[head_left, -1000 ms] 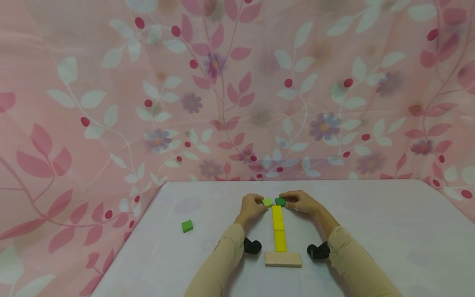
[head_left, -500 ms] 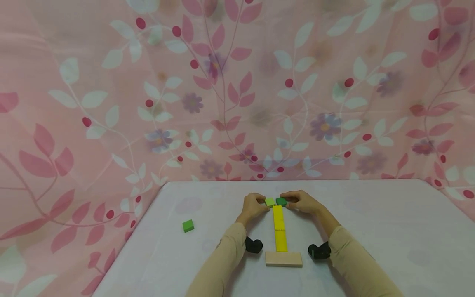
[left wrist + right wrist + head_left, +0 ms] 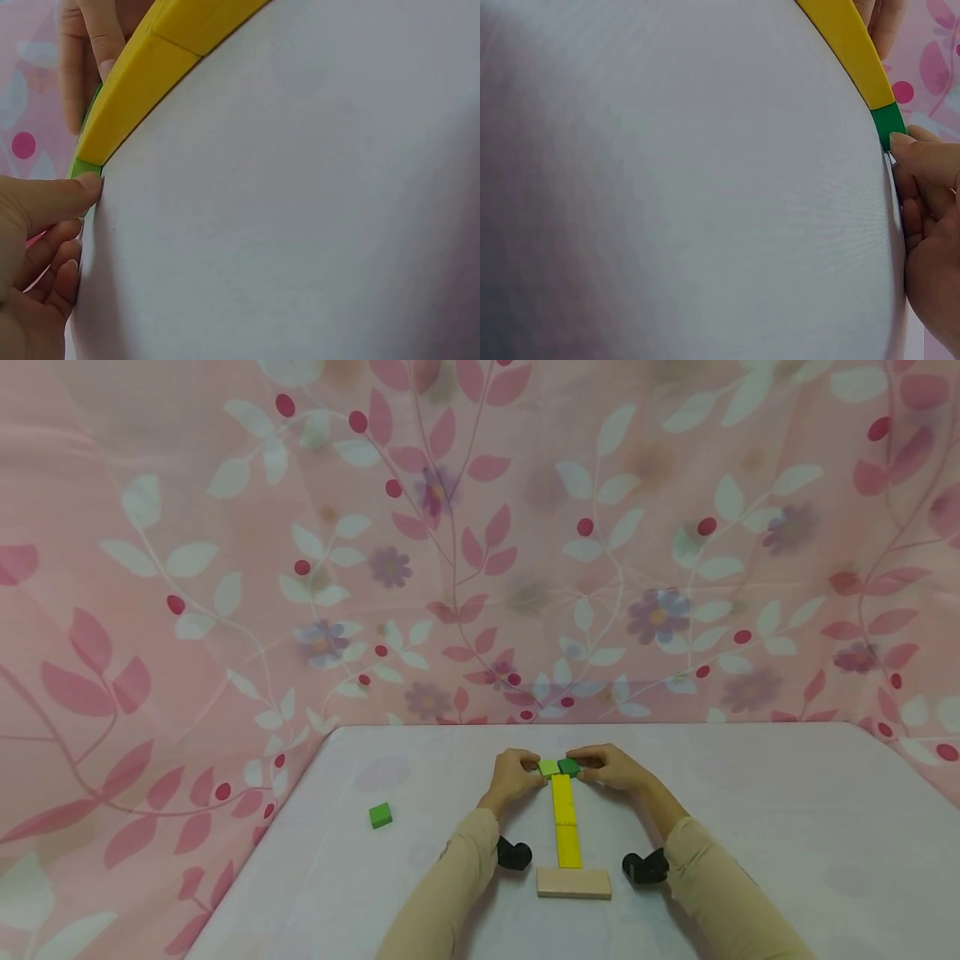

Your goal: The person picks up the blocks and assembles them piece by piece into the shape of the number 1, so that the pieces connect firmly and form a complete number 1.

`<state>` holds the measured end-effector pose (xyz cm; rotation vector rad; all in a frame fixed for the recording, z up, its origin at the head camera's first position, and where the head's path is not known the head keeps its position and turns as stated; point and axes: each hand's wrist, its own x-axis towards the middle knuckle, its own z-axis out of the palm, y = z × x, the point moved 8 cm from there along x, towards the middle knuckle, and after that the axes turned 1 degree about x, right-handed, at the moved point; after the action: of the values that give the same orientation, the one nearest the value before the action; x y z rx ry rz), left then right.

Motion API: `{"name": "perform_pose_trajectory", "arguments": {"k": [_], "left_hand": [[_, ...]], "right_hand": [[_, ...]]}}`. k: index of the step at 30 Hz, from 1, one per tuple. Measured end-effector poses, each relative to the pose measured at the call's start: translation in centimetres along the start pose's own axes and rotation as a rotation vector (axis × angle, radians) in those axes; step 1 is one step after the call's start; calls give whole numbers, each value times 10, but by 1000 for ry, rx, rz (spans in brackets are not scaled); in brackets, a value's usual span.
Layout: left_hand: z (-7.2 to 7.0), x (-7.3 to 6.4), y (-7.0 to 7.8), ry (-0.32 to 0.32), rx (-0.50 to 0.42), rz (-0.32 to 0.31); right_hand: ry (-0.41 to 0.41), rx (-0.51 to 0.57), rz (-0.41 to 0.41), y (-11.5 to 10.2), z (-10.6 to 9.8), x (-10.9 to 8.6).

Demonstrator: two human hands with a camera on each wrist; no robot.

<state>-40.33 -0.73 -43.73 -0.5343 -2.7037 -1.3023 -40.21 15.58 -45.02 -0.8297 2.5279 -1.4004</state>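
Note:
A light green block (image 3: 548,767) and a dark green block (image 3: 568,767) sit side by side at the far end of a line of yellow blocks (image 3: 564,821). My left hand (image 3: 514,777) pinches the light green block (image 3: 81,166), thumb against its near side. My right hand (image 3: 609,767) pinches the dark green block (image 3: 888,124). A plain wooden block (image 3: 573,883) lies crosswise at the near end of the yellow line (image 3: 139,79). The yellow line (image 3: 851,46) also shows in the right wrist view.
A loose green cube (image 3: 380,815) lies on the white table (image 3: 750,827) to the left. A pink floral cloth (image 3: 450,543) hangs behind and drapes past the table's left edge. Black wrist cameras (image 3: 514,854) sit under both forearms.
The light green block has slid right until it meets the dark green one; my left hand followed it. The right hand has barely moved.

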Motion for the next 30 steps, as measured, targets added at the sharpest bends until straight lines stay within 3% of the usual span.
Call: {"name": "perform_pose_trajectory", "arguments": {"k": [30], "left_hand": [[2,1,0,-10,9,-11]], "right_hand": [[19,-8,14,2,0,1]]}}
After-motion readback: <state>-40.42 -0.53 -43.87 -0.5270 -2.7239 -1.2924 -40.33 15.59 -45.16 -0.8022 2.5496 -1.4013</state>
